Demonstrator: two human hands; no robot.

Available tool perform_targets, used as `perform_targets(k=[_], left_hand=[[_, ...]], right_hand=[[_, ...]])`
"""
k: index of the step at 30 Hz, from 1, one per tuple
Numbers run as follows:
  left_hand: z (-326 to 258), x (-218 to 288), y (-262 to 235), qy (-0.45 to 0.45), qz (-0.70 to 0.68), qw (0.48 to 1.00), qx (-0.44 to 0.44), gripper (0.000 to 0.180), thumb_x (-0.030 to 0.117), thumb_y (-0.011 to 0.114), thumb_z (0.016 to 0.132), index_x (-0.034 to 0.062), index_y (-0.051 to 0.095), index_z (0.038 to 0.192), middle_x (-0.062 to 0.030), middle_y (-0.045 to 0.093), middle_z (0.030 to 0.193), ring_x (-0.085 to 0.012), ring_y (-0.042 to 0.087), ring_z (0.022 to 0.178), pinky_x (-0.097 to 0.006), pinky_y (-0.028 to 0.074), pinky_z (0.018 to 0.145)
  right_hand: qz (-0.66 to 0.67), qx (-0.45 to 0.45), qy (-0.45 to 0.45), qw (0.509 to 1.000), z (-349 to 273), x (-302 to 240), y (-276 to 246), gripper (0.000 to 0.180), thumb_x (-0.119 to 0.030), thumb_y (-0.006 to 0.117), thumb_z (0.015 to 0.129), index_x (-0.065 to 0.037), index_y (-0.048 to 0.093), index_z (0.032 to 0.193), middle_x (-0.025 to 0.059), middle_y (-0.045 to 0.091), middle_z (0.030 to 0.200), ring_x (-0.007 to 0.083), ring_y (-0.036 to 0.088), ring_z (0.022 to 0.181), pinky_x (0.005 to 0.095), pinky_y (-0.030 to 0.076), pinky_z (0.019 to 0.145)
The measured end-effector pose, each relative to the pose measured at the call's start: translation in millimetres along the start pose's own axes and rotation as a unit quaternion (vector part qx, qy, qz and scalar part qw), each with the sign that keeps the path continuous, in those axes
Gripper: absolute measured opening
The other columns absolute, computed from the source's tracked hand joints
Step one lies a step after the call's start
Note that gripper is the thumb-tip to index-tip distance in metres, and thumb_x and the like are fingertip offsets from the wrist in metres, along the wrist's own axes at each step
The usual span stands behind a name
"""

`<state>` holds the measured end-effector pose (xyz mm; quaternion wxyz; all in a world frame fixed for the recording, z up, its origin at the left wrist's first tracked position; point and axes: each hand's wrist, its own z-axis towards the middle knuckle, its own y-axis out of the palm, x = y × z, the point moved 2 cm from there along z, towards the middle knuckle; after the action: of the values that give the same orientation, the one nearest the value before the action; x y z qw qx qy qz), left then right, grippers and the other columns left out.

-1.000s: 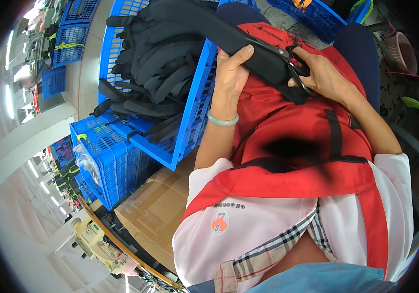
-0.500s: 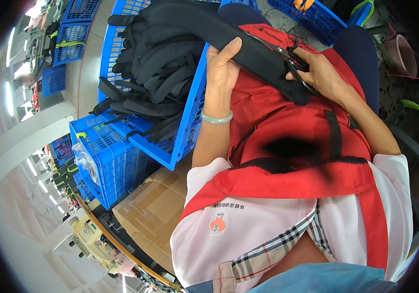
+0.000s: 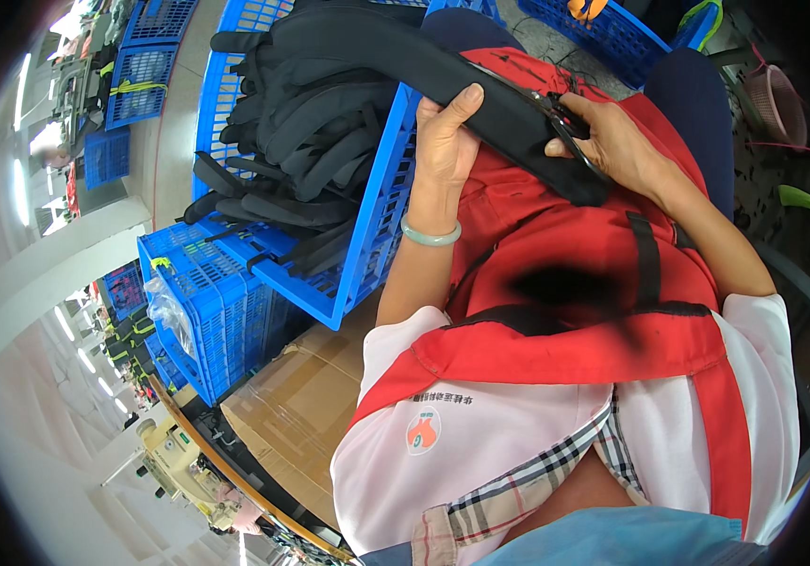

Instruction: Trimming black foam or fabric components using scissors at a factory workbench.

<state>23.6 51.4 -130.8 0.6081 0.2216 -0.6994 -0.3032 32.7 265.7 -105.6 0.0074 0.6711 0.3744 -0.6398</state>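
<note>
In the head view, the person's left hand (image 3: 446,141) is grasping a long, flat, black fabric strip (image 3: 509,124), its thumb pressing on top, while the right hand (image 3: 617,141) is gripping black-handled metal scissors (image 3: 550,106) at the strip's upper edge. The strip is lying slantwise above a red cloth apron (image 3: 518,236), its other end reaching over the rim of a blue slatted plastic crate (image 3: 341,292). That crate is standing at the person's left and holding a heap of similar black strips (image 3: 301,141). A dark blurred patch (image 3: 565,283) is hiding part of the apron. A second blue plastic crate (image 3: 226,321) and a brown cardboard box (image 3: 297,415) are sitting nearer the body, and a cream sewing machine (image 3: 174,453) is showing at lower left. Farther right, a pink round basket (image 3: 777,104) is standing beyond the knee, with a yellow-green piece (image 3: 806,198) lying near it.
</note>
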Motion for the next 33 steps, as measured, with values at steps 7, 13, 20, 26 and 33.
perform_targets(k=[7,13,20,26,33], left_hand=[[-1.7,-3.3,1.8,0.014,0.005,1.000,0.002,0.026,0.000,0.070,0.084,0.0054,0.062,0.108,-0.0048,0.066,0.104,-0.0173,0.062,0.097,-0.034,0.050,0.093],[-4.1,-4.6,0.7,0.001,0.010,1.000,-0.002,0.026,-0.001,0.069,0.084,0.0045,0.062,0.109,-0.0049,0.065,0.104,-0.0171,0.062,0.097,-0.033,0.049,0.094],[-6.8,-6.7,-1.7,-0.001,0.005,1.000,0.005,0.027,-0.002,0.068,0.084,0.0038,0.062,0.110,-0.0064,0.065,0.105,-0.0184,0.062,0.098,-0.034,0.049,0.094],[-8.0,-5.4,-1.8,0.005,0.016,1.000,0.005,0.028,-0.001,0.069,0.084,0.0035,0.061,0.110,-0.0072,0.065,0.106,-0.0197,0.062,0.099,-0.035,0.049,0.095],[5.0,22.9,3.0,0.043,0.008,0.999,0.026,0.023,-0.002,0.071,0.082,0.0013,0.064,0.104,-0.0064,0.067,0.098,-0.0174,0.065,0.091,-0.032,0.052,0.088]], right_hand=[[0.048,-0.012,0.018,0.999,4.0,7.5,6.5,0.072,-0.058,0.071,0.077,0.005,0.055,0.107,0.0184,0.052,0.066,0.0297,0.052,0.061,0.0398,0.041,0.058],[-0.028,-0.020,-0.023,0.999,1.3,-5.8,-0.4,0.074,-0.059,0.070,0.077,0.004,0.052,0.112,0.0224,0.056,0.072,0.0343,0.059,0.069,0.0413,0.042,0.061],[-0.037,-0.043,-0.043,0.997,0.9,-0.3,-0.4,0.066,-0.054,0.070,0.080,0.004,0.054,0.107,0.0209,0.056,0.074,0.0311,0.058,0.071,0.0391,0.042,0.063],[0.049,-0.009,-0.027,0.998,2.8,7.7,8.8,0.055,-0.047,0.070,0.084,0.004,0.056,0.099,0.0152,0.051,0.071,0.0216,0.045,0.065,0.0360,0.041,0.062],[0.043,0.017,-0.036,0.998,2.9,4.3,10.9,0.055,-0.044,0.072,0.083,0.004,0.056,0.104,0.0163,0.053,0.072,0.0225,0.050,0.066,0.0369,0.042,0.064]])
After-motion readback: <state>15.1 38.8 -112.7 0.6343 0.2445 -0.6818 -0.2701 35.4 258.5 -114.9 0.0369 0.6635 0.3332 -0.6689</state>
